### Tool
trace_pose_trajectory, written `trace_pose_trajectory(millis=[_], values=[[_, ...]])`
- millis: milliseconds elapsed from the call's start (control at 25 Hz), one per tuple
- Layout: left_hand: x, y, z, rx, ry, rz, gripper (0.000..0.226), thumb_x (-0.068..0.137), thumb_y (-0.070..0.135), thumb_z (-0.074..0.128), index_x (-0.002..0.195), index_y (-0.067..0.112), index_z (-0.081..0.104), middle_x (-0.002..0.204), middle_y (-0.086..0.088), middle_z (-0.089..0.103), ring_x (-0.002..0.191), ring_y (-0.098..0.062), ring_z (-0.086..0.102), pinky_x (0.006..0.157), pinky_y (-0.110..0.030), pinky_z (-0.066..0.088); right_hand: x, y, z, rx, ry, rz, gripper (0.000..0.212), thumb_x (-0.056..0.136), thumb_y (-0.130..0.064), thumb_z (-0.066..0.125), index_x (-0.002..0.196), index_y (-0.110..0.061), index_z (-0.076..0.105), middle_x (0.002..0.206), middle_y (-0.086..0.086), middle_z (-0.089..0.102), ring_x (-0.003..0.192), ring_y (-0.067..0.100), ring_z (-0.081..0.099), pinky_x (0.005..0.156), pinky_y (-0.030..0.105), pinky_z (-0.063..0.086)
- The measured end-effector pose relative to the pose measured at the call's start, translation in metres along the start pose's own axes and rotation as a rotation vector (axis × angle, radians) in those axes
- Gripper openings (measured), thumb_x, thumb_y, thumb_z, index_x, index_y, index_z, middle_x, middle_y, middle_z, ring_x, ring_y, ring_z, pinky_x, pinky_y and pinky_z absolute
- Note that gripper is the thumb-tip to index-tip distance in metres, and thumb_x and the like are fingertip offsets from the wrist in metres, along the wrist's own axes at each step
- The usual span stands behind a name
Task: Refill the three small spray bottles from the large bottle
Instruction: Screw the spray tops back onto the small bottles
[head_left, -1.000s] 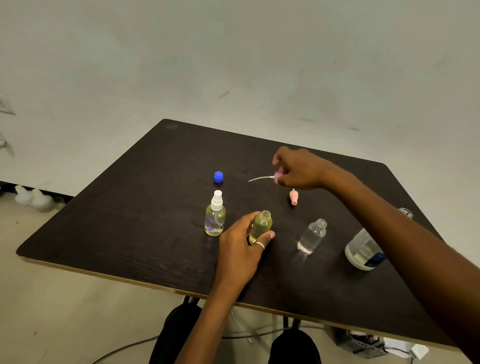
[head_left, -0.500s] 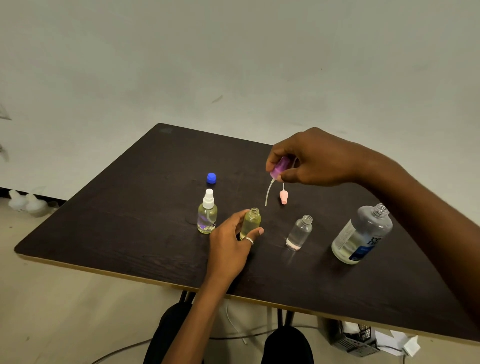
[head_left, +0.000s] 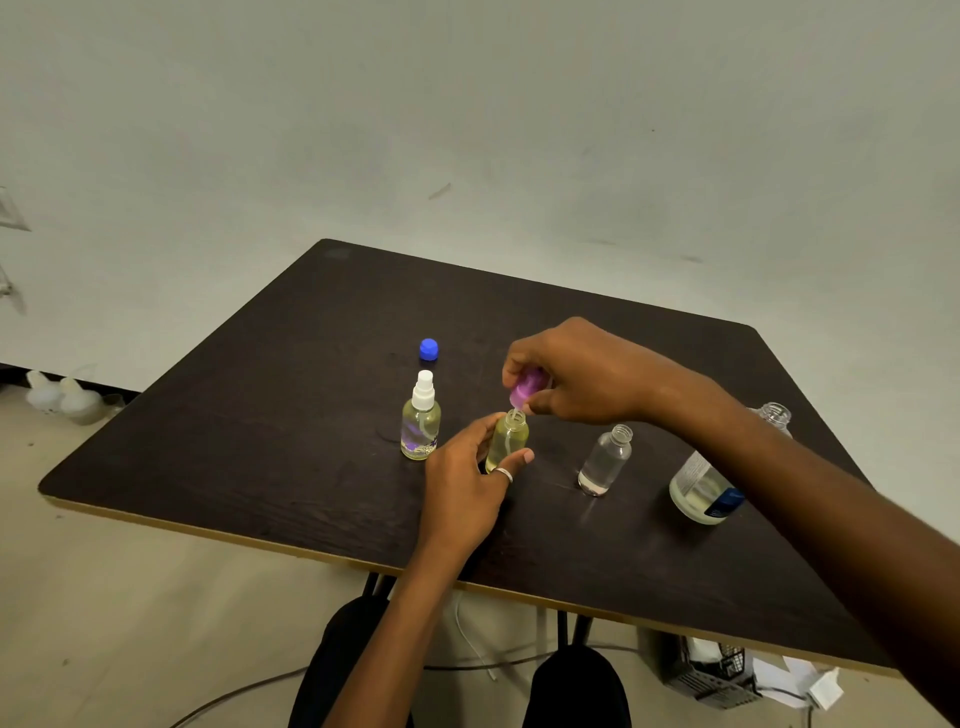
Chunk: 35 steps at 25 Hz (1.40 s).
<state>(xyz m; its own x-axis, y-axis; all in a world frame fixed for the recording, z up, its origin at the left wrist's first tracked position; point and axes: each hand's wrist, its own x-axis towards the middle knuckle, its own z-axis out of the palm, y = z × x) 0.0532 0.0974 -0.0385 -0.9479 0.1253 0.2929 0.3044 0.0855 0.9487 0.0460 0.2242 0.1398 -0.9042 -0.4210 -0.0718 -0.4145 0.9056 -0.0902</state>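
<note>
Roughly two thirds done, judging by how things sit on the table (head_left: 249, 431). The small bottle with the white sprayer (head_left: 420, 423) is filled with yellowish liquid and capped, so that one can be counted as finished. The middle bottle (head_left: 506, 441) is full of the same yellow stuff and stands upright near the middle of the table, just right of the capped one. It's gripped by the left hand (head_left: 462, 488), with the thumb and fingers (head_left: 488, 423) curled round its sides.

The purple spray top (head_left: 524, 387) is pinched in the right hand (head_left: 576, 374) and held right over the open neck. The dip tube looks to be poking into the mouth already, though that bit is small and hard to call. Nothing is screwed down yet.

What's left: the clear bottle (head_left: 605, 460) is uncapped and nearly empty, with only a thin layer seen at the bottom, so it has to be filled and closed. The large bottle (head_left: 701, 493) is parked open at the right, half hidden behind the right forearm, and its level can't be read well. A blue cap (head_left: 428, 349), probably the large bottle's, is lying on the far side.
</note>
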Motion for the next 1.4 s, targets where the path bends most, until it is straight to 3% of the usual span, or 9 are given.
trace_pose_trajectory(millis=[240, 560, 760, 1040, 1200, 1400], values=[[0.0, 0.002, -0.001, 0.006, -0.01, 0.0, 0.043, 0.082, 0.025, 0.08, 0.115, 0.043, 0.06, 0.102, 0.017, 0.072, 0.097, 0.003, 0.066, 0.084, -0.014, 0.051, 0.008, 0.001, 0.022, -0.034, -0.028, 0.006, 0.02, 0.085, -0.016, 0.071, 0.105, -0.02, 0.068, 0.096, -0.006, 0.068, 0.083, 0.006, 0.06, 0.076, 0.022, 0.05], [0.001, 0.003, 0.001, 0.049, 0.007, 0.0, 0.04, 0.081, 0.029, 0.08, 0.116, 0.039, 0.063, 0.098, 0.019, 0.071, 0.092, 0.005, 0.066, 0.079, -0.011, 0.051, 0.01, 0.0, 0.023, -0.051, -0.022, 0.003, 0.019, 0.086, -0.013, 0.069, 0.104, -0.017, 0.072, 0.095, -0.004, 0.069, 0.081, 0.006, 0.06, 0.074, 0.02, 0.048], [0.002, 0.002, 0.003, 0.09, 0.026, 0.001, 0.04, 0.08, 0.032, 0.08, 0.116, 0.036, 0.064, 0.094, 0.021, 0.07, 0.087, 0.003, 0.066, 0.075, -0.01, 0.05, 0.01, -0.001, 0.02, -0.073, -0.016, -0.011, 0.02, 0.086, -0.01, 0.067, 0.104, -0.016, 0.072, 0.096, -0.004, 0.07, 0.083, 0.007, 0.061, 0.068, 0.012, 0.041], [0.003, 0.001, 0.004, 0.128, 0.028, -0.003, 0.041, 0.08, 0.035, 0.079, 0.118, 0.035, 0.064, 0.096, 0.019, 0.07, 0.087, -0.002, 0.066, 0.075, -0.012, 0.052, 0.008, 0.0, 0.016, -0.07, -0.023, -0.035, 0.021, 0.085, -0.009, 0.068, 0.104, -0.017, 0.072, 0.097, -0.005, 0.07, 0.085, 0.007, 0.063, 0.073, 0.013, 0.045], [0.002, 0.002, 0.003, 0.119, 0.025, -0.007, 0.041, 0.081, 0.034, 0.08, 0.118, 0.036, 0.064, 0.096, 0.02, 0.07, 0.087, 0.0, 0.066, 0.074, -0.012, 0.052, 0.013, 0.001, 0.02, -0.075, -0.041, -0.001, 0.016, 0.086, -0.015, 0.069, 0.103, -0.016, 0.071, 0.093, -0.004, 0.068, 0.081, 0.007, 0.062, 0.078, 0.024, 0.052], [0.002, 0.001, 0.003, 0.13, 0.029, 0.002, 0.042, 0.081, 0.033, 0.08, 0.119, 0.036, 0.064, 0.096, 0.016, 0.07, 0.085, -0.006, 0.066, 0.074, -0.02, 0.054, 0.017, 0.003, 0.029, -0.104, -0.028, 0.096, 0.023, 0.089, -0.034, 0.067, 0.087, -0.011, 0.068, 0.075, 0.0, 0.064, 0.066, 0.01, 0.057, 0.062, 0.022, 0.046]])
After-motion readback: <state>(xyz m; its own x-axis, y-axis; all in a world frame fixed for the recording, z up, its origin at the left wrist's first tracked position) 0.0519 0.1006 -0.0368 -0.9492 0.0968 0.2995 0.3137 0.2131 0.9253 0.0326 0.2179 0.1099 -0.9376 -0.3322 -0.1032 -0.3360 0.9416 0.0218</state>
